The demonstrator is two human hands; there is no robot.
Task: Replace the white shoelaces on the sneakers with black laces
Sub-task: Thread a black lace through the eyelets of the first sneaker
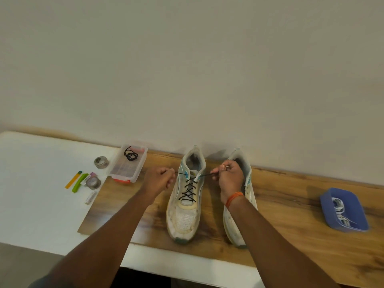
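1. The left hand [159, 179] is curled tight, pinching one end of the black lace [188, 189] and drawing it out to the left of the shoe.
2. The right hand [229, 177] is likewise closed around the other end of the lace, pulling it to the right; an orange band sits on that wrist.
3. Between the hands stands the left-hand sneaker [186, 196], toe toward the person, on the wooden board [291, 235]. The lace already crosses up through its eyelets to the top pair.
4. The step in hand looks like tightening the finished lacing, both ends drawn taut and level.
5. The next move likely calls for evening the two ends, then tying them or tucking them, without slackening the crossings.
6. The second sneaker [239, 217] stands just beside it, partly behind the right forearm; whether it carries any lace cannot be told.
7. A clear plastic box [129, 163] near the wall, left of the shoes, holds another coiled black lace [131, 155], presumably for the second shoe.
8. A blue tray [344, 209], well apart on the right, holds the removed white laces [341, 210].
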